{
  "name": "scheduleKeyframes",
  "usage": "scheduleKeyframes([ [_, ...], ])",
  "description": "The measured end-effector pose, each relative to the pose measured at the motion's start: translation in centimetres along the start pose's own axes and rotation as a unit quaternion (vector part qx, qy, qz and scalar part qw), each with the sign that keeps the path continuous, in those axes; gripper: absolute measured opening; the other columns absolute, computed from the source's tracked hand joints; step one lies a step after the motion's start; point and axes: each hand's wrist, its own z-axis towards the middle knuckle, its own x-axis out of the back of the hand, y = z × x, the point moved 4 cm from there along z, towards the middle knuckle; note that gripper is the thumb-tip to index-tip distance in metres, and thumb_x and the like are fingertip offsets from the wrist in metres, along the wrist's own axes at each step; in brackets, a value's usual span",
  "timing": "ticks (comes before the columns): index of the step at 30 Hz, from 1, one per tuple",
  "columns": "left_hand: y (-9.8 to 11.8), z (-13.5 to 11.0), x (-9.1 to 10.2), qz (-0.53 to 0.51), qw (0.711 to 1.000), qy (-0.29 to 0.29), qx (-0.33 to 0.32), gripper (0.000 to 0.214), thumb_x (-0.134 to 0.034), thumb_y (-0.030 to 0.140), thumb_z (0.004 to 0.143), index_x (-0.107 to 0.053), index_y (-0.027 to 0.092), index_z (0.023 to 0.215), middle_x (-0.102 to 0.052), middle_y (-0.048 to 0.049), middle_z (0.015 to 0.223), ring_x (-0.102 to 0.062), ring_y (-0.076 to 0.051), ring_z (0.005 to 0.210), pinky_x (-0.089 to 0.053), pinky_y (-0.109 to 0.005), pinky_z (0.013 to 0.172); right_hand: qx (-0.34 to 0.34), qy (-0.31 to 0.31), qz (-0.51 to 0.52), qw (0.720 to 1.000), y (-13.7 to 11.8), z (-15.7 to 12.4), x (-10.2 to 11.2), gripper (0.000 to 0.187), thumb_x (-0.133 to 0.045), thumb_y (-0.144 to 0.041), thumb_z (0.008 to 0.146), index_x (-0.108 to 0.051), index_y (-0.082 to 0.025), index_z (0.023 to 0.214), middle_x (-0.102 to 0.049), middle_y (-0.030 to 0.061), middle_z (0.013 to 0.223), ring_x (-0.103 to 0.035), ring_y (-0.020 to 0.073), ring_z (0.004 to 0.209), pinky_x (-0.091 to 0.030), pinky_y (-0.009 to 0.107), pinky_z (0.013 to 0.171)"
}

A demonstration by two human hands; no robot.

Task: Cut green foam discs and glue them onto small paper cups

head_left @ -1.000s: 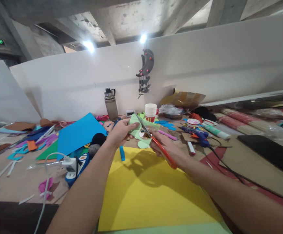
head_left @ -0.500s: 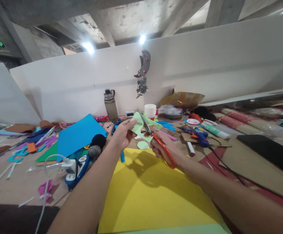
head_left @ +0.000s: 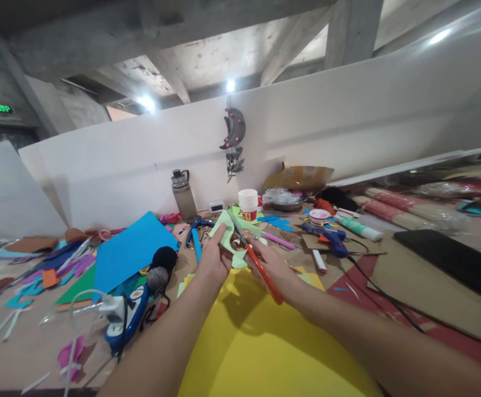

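My left hand [head_left: 215,255] is closed on a piece of light green paper [head_left: 223,238], its thumb on top. Wrapped round the orange handles of a pair of scissors [head_left: 262,269] is my right hand [head_left: 274,263]. The scissor blades point up and away, against the right side of the green paper. One curved strip of that paper hangs down between my hands. Both hands are above yellow sheets [head_left: 265,342] on the table. Behind the blades lie more light green scraps and a stack of paper cups [head_left: 248,204].
At left are a blue sheet [head_left: 135,253], dark yarn balls [head_left: 165,258] and a power strip [head_left: 128,320] with a white cable. A grey bottle [head_left: 183,196] stands at the back. To the right lie a blue glue gun [head_left: 333,241], a marker [head_left: 319,261] and a black slab [head_left: 451,262].
The view has tilted up, so things sit lower in the picture. The green paper has turned between my hands. The scissors remain in my right hand.
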Motion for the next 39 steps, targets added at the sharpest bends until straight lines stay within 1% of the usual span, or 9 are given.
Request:
scheduleKeyframes([
  [3,0.3,0.1,0.1,0.023,0.999,0.002,-0.026,0.015,-0.069,0.014,0.072,-0.064,0.01,0.086,-0.065,-0.003,0.065,-0.06,-0.01,0.051,-0.049,-0.018,0.049,0.042,-0.007,-0.019,0.999,-0.5,0.0,0.0,0.024,-0.052,-0.031,0.082,-0.059,-0.022,0.103,-0.058,-0.0001,0.073,-0.053,0.0162,0.07,-0.043,0.027,0.065],
  [6,0.5,0.3,0.3,0.043,0.998,-0.004,-0.038,0.014,-0.069,0.016,0.071,-0.063,0.01,0.082,-0.063,-0.002,0.06,-0.056,-0.009,0.045,-0.046,-0.018,0.044,0.05,-0.013,-0.012,0.999,-0.7,-0.1,0.0,0.024,-0.052,-0.032,0.084,-0.059,-0.021,0.105,-0.057,-0.0001,0.073,-0.054,0.0166,0.074,-0.043,0.027,0.069],
  [10,0.8,0.1,0.1,0.048,0.998,-0.009,-0.045,0.016,-0.071,0.016,0.069,-0.062,0.01,0.08,-0.062,-0.0013,0.06,-0.055,-0.008,0.045,-0.045,-0.018,0.044,0.004,-0.034,0.043,0.999,-0.2,-0.2,-0.3,0.023,-0.055,-0.041,0.084,-0.056,-0.023,0.098,-0.049,-0.004,0.063,-0.047,0.013,0.06,-0.039,0.023,0.056],
  [14,1.0,-0.4,-0.2,0.046,0.998,0.008,-0.049,0.017,-0.072,0.015,0.066,-0.062,0.012,0.079,-0.063,-0.0004,0.062,-0.055,-0.008,0.046,-0.046,-0.018,0.046,-0.04,-0.057,0.112,0.991,0.4,-0.1,-0.7,0.029,-0.059,-0.05,0.08,-0.052,-0.024,0.09,-0.044,-0.0061,0.06,-0.039,0.0096,0.05,-0.033,0.02,0.046],
  [20,1.0,-0.5,-0.1,0.034,0.998,-0.006,-0.055,0.018,-0.074,0.016,0.064,-0.063,0.011,0.078,-0.066,-0.0023,0.067,-0.059,-0.01,0.051,-0.049,-0.021,0.051,-0.068,-0.064,0.147,0.985,0.8,-0.2,-0.9,0.033,-0.067,-0.047,0.074,-0.047,-0.025,0.087,-0.039,-0.008,0.06,-0.037,0.0075,0.048,-0.029,0.017,0.04],
  [27,0.8,0.1,0.3,0.061,0.996,-0.021,-0.058,0.022,-0.076,0.018,0.063,-0.064,0.011,0.079,-0.064,-0.0015,0.061,-0.058,-0.01,0.049,-0.048,-0.021,0.05,-0.115,-0.061,0.17,0.977,0.7,-0.4,-0.9,0.04,-0.069,-0.048,0.068,-0.045,-0.025,0.09,-0.036,-0.0108,0.054,-0.035,0.0066,0.041,-0.028,0.016,0.036],
  [30,0.7,0.3,0.2,0.074,0.995,-0.035,-0.057,0.023,-0.077,0.019,0.061,-0.064,0.01,0.078,-0.065,-0.0023,0.063,-0.056,-0.009,0.048,-0.047,-0.021,0.05,-0.119,-0.049,0.168,0.977,1.0,-0.4,-0.8,0.038,-0.067,-0.048,0.07,-0.045,-0.024,0.09,-0.038,-0.0108,0.053,-0.035,0.0067,0.039,-0.03,0.017,0.035],
  [34,0.6,0.3,0.2,0.081,0.994,-0.038,-0.061,0.024,-0.078,0.019,0.06,-0.064,0.01,0.077,-0.064,-0.0023,0.063,-0.056,-0.01,0.049,-0.044,-0.02,0.046,-0.091,-0.047,0.179,0.978,1.2,-0.4,-0.8,0.035,-0.063,-0.047,0.074,-0.047,-0.024,0.095,-0.039,-0.01,0.054,-0.036,0.0072,0.04,-0.03,0.017,0.034],
  [39,0.7,0.1,0.1,0.083,0.994,-0.038,-0.052,0.023,-0.076,0.019,0.061,-0.063,0.011,0.077,-0.061,-0.0005,0.059,-0.053,-0.009,0.046,-0.041,-0.02,0.043,-0.105,-0.052,0.183,0.976,1.3,-0.6,-0.7,0.033,-0.066,-0.044,0.074,-0.045,-0.024,0.089,-0.037,-0.0097,0.056,-0.035,0.0061,0.041,-0.028,0.016,0.036],
])
